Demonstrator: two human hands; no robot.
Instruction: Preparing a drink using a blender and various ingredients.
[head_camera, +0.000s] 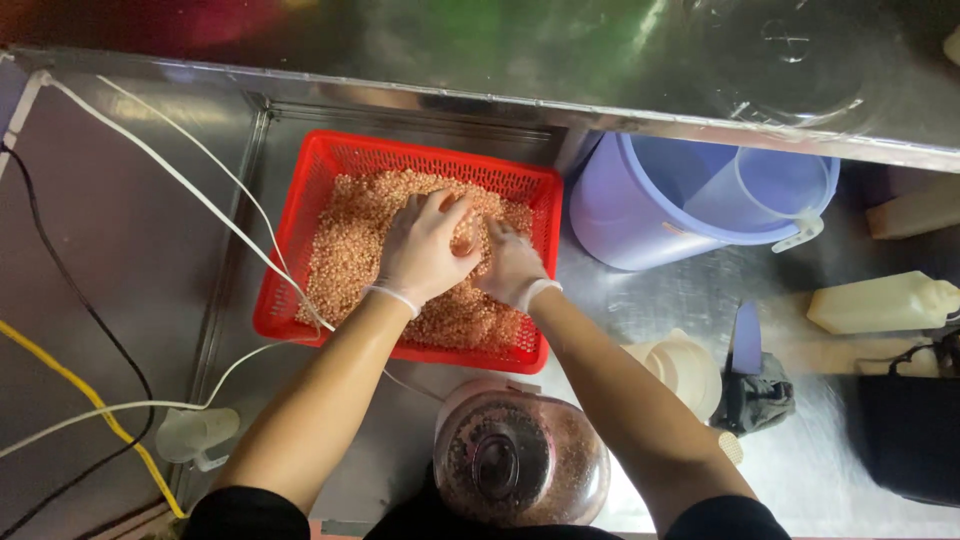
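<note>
Both hands wear thin, translucent disposable gloves, each ending in a rolled cuff at the wrist: the left hand (425, 245) near the middle of the frame, the right hand (510, 268) just beside it. The forearms are bare. Black short sleeves show at the bottom edge of the frame.

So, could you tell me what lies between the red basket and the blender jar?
In the head view, only a bare strip of steel counter separates the red basket from the blender jar, crossed by a thin white cable.
</note>
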